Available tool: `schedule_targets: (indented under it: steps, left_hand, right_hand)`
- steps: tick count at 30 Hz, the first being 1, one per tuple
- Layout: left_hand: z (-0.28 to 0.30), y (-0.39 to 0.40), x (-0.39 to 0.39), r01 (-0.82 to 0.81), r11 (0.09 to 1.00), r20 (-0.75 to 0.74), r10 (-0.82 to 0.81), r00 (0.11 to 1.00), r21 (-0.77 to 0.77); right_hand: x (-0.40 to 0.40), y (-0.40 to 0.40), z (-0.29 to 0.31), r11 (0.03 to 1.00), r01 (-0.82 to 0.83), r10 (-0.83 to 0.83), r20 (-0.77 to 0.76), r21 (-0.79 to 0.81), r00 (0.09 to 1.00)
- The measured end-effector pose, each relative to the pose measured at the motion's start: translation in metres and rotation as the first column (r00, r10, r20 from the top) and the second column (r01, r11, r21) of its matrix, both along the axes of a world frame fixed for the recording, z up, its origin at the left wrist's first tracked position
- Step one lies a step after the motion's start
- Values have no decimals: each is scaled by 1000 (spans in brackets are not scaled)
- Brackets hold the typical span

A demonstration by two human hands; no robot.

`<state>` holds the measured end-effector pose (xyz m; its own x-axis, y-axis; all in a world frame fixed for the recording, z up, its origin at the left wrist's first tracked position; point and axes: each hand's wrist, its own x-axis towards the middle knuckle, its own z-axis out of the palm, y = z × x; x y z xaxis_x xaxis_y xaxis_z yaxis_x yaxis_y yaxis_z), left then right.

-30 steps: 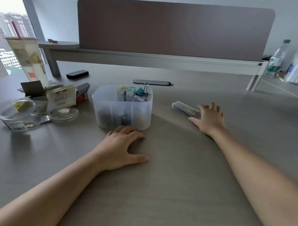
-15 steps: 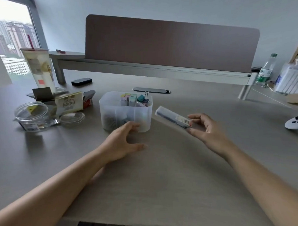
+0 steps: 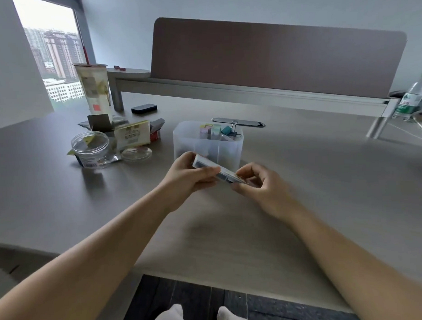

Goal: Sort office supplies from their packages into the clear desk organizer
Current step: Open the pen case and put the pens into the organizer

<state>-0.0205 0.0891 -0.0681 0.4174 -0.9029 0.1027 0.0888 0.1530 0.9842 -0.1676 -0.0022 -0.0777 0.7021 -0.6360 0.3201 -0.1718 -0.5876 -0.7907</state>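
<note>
A slim clear plastic case (image 3: 211, 167) with a blue and white label is held above the desk, just in front of the clear desk organizer (image 3: 235, 144). My left hand (image 3: 189, 177) grips its left end with thumb on top. My right hand (image 3: 261, 186) pinches its right end. The organizer holds pastel sticky notes (image 3: 210, 131) and a teal binder clip (image 3: 229, 131) in its back compartments; darker items show dimly through its front wall.
Left of the organizer lie an open clear jar (image 3: 91, 148), its lid (image 3: 136, 153), a yellow package (image 3: 132, 134), torn wrappers and a tall drink cup (image 3: 94, 91). A black eraser (image 3: 144, 107) lies farther back. A water bottle (image 3: 412, 97) stands at the far right. The desk edge (image 3: 209, 274) is near me.
My right hand lifted the case off the desk and brought it leftward. My left hand rose from the desk and took hold of the case's other end. The camera tilted down.
</note>
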Motion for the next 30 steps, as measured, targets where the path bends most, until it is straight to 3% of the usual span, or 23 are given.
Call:
schedule_targets:
  steps: [9, 16, 30]
  left_hand:
    - [-3, 6, 18, -31, 996, -99, 23, 995, -85]
    - [-8, 8, 27, 8, 997, -111, -17, 994, -80]
    - [-14, 12, 33, 32, 998, -136, -40, 990, -56]
  right_hand:
    - [26, 4, 1, 947, -42, 35, -27, -318, 999]
    - [34, 4, -6, 965, -55, 60, 11, -258, 998]
    - [35, 8, -2, 924, -110, 88, -79, -365, 993]
